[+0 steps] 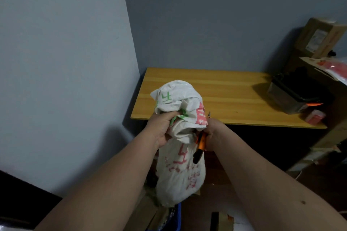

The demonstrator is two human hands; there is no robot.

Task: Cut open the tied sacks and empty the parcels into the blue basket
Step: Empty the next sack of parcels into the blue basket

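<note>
A white woven sack [179,170] with red and green print hangs in the air in front of me, its bunched neck folded over at the top. My left hand [161,129] grips the neck from the left. My right hand [213,135] holds the sack's right side and also grips orange-and-black scissors [199,147], handles down, tip poking up behind the sack. Below the sack, a corner of the blue basket [177,219] shows at the bottom edge, with parcels inside it.
A wooden table [234,97] stands behind the sack, against the grey-blue wall. A dark plastic box [294,95] and a small red packet [315,117] sit at its right end. Cardboard boxes [319,37] pile up on the right. Brown cardboard lies by the basket.
</note>
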